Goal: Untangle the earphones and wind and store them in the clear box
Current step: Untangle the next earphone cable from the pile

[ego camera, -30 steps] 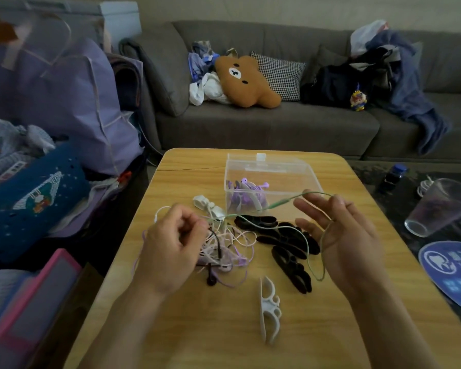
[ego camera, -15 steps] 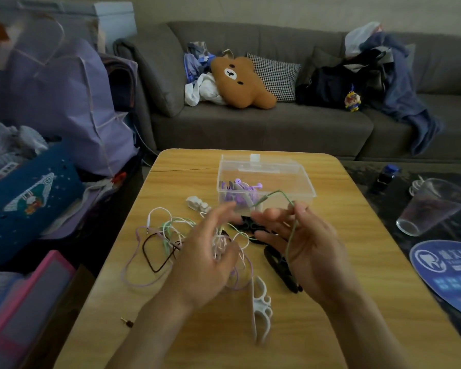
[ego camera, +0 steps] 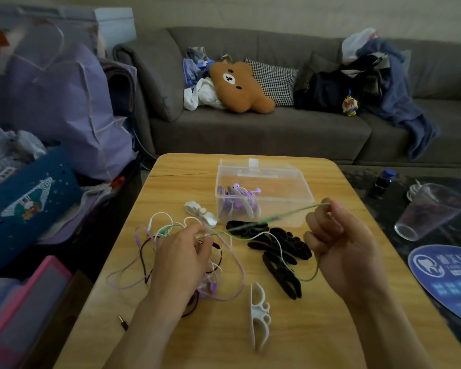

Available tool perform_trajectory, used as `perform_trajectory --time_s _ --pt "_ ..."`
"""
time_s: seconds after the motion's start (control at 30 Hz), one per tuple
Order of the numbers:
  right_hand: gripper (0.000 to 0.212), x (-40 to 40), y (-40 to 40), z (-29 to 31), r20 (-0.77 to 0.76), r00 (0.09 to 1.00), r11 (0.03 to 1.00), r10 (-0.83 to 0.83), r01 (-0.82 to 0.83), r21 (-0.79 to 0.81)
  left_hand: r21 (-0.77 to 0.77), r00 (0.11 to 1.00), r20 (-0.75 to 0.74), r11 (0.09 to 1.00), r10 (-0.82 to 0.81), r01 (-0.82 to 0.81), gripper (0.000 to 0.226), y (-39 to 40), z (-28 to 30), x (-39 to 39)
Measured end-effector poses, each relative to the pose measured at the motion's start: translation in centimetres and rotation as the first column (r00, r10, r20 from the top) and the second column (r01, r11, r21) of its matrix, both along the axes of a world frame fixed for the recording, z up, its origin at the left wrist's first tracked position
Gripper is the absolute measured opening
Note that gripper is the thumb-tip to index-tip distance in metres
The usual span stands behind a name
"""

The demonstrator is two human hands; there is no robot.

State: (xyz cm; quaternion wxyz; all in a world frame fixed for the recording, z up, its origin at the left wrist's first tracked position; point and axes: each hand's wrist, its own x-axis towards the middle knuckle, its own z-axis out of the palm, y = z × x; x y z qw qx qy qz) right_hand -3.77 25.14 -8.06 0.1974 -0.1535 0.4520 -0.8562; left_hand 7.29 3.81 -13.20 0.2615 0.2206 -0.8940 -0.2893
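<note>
A tangle of earphone cables [ego camera: 144,251] in purple, white, green and dark red lies on the wooden table [ego camera: 330,328]. My left hand [ego camera: 181,265] rests on the tangle and pinches cable at its fingertips. My right hand [ego camera: 341,249] is raised in a fist around a green cable [ego camera: 290,214], which stretches taut from my left fingers to my right and hangs down below my palm. The clear box [ego camera: 261,198] stands open behind the hands with a wound purple earphone [ego camera: 240,201] inside.
Several black cord winders [ego camera: 280,251] lie between the hands. One white winder [ego camera: 258,312] lies near the front, another white winder [ego camera: 200,212] by the box. A clear cup [ego camera: 431,211] and blue round mat [ego camera: 447,278] sit on the dark surface at right. Sofa behind, bags at left.
My hands have parted. The right hand closed into a fist and pulled the green cable up and to the right; the left hand dropped onto the tangle.
</note>
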Motion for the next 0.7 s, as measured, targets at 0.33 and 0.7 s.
perform_trajectory --time_s 0.33,0.7 --pt "0.031 0.1 -0.2 0.1 0.201 0.979 0.998 -0.04 0.048 -0.035 -0.001 0.991 -0.094 0.996 -0.091 0.091 0.02 -1.3 -0.1 0.0" --pt "0.069 0.8 -0.4 -0.5 -0.101 0.735 0.107 0.671 0.039 0.993 0.203 0.969 -0.176 0.97 0.172 -0.136 0.01 -4.0 1.6 1.4"
